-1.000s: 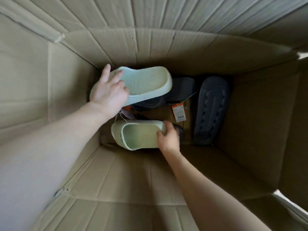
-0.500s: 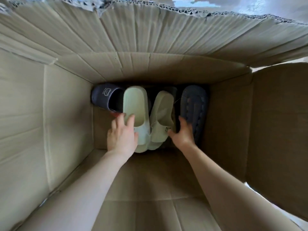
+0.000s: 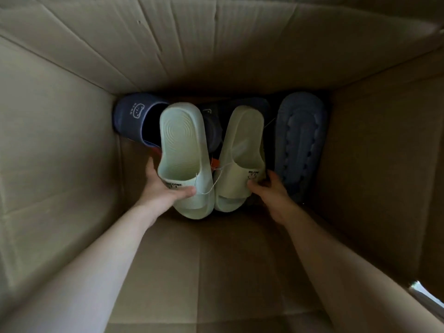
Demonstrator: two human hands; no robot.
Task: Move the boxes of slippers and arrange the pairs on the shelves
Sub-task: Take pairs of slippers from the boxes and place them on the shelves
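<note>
I look down into a deep cardboard box (image 3: 60,152). Two pale green slippers stand side by side, toes toward me, near the box's bottom. My left hand (image 3: 163,188) grips the left green slipper (image 3: 182,155) at its strap, thumb across the front. The right green slipper (image 3: 240,159) is held at its strap by my right hand (image 3: 271,191). A thin string and an orange tag hang between the two slippers.
Dark blue slippers lie on the box bottom: one with a small printed face (image 3: 137,116) at the left, one sole-up (image 3: 300,140) at the right, another partly hidden behind the green pair. Box walls close in on all sides.
Both green slippers were turned from lying crosswise to side by side, toes toward me. They now sit higher and closer to me, each gripped at its strap.
</note>
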